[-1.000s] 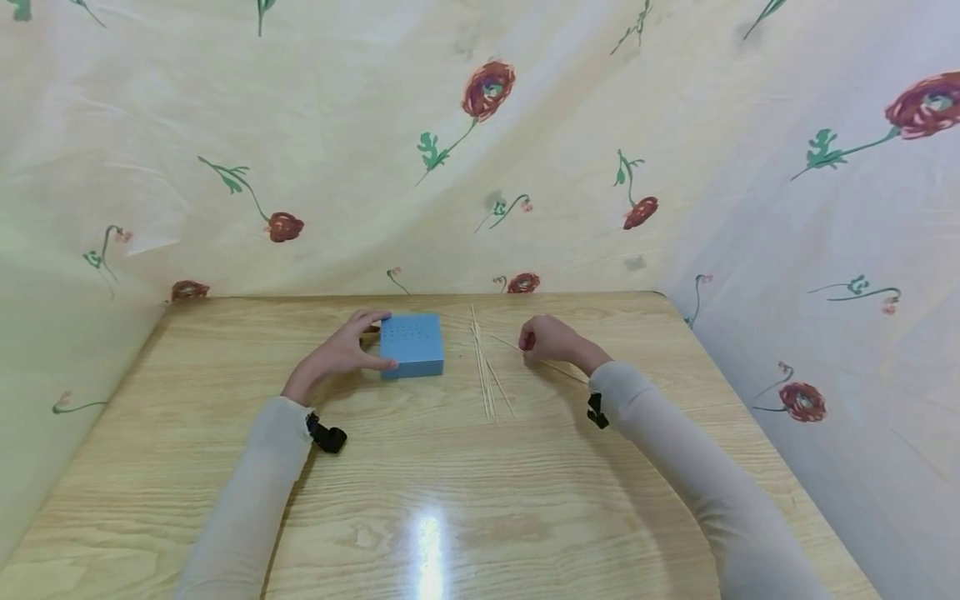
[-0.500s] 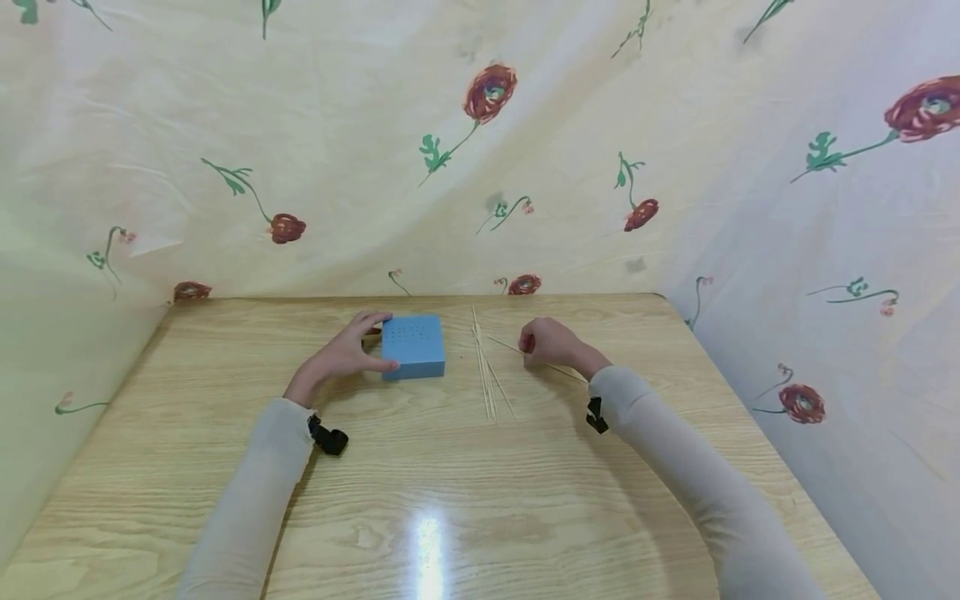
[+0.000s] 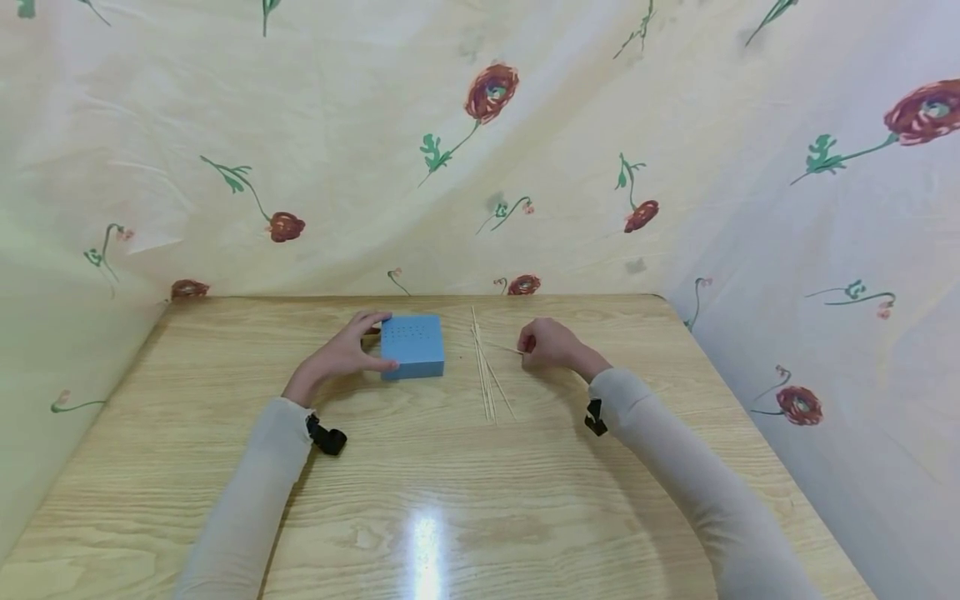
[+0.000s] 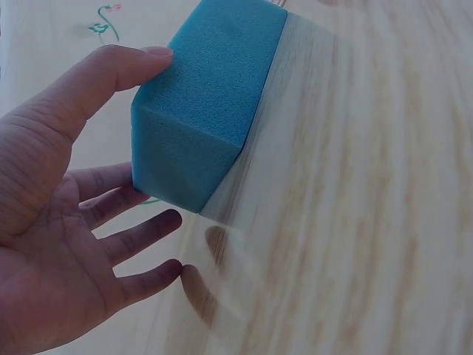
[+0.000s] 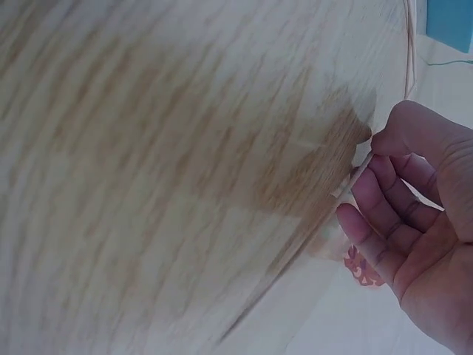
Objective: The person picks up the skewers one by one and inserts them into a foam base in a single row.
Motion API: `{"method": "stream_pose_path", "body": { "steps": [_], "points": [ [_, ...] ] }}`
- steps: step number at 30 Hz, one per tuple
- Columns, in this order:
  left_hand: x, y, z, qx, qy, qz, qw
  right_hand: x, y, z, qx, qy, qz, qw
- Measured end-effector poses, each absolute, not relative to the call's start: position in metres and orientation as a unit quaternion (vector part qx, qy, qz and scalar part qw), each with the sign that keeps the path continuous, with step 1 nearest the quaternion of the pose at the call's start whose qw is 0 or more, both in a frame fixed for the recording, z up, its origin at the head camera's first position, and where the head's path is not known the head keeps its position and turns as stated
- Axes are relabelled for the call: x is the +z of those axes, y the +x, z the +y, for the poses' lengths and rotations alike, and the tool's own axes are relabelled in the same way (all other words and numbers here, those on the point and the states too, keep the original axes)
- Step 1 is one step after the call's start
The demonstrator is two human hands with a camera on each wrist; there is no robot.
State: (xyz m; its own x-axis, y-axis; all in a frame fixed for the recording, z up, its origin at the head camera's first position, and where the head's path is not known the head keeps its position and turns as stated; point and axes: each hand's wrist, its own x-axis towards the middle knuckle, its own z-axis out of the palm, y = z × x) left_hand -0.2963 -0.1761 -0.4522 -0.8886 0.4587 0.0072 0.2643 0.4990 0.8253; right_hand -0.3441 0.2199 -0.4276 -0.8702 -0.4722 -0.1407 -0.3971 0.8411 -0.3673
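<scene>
A blue foam block with rows of small dark holes in its top lies flat toward the back of the table. My left hand holds it from the left side; in the left wrist view the thumb presses one face and some fingertips reach behind the block, while the lower fingers stand free of it. To the right, my right hand pinches a thin wooden stick between thumb and index finger. One end of it points left from the fingers in the head view; the rest is hidden. Several similar sticks lie loosely between block and hand.
The wood-grain table extends toward me, with a bright reflection near the front. A flower-printed cloth hangs behind the table and along both sides. Each wrist carries a small black camera strap.
The stick in my right hand has turned; earlier it showed on both sides of the hand, now only its left end shows. My left hand and the block stay put.
</scene>
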Motion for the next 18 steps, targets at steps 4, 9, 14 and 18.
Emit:
{"method": "stream_pose_path", "body": {
  "steps": [4, 9, 14, 18],
  "points": [
    [-0.4513, -0.2957, -0.1766, 0.455, 0.21, 0.858, 0.108, -0.4298, -0.3449, 0.221, -0.178, -0.227, 0.951, 0.108],
    [-0.4482, -0.2949, -0.1762, 0.458, 0.215, 0.856, 0.106, -0.4316, -0.3447, 0.2237, -0.217, -0.224, 0.943, 0.115],
    [-0.4477, -0.2935, -0.176, 0.466, 0.215, 0.851, 0.109, -0.4329, -0.3435, 0.2262, -0.259, -0.231, 0.928, 0.135],
    [-0.4501, -0.2941, -0.1757, 0.467, 0.214, 0.851, 0.109, -0.4347, -0.3437, 0.2285, -0.279, -0.238, 0.92, 0.136]
  ]
}}
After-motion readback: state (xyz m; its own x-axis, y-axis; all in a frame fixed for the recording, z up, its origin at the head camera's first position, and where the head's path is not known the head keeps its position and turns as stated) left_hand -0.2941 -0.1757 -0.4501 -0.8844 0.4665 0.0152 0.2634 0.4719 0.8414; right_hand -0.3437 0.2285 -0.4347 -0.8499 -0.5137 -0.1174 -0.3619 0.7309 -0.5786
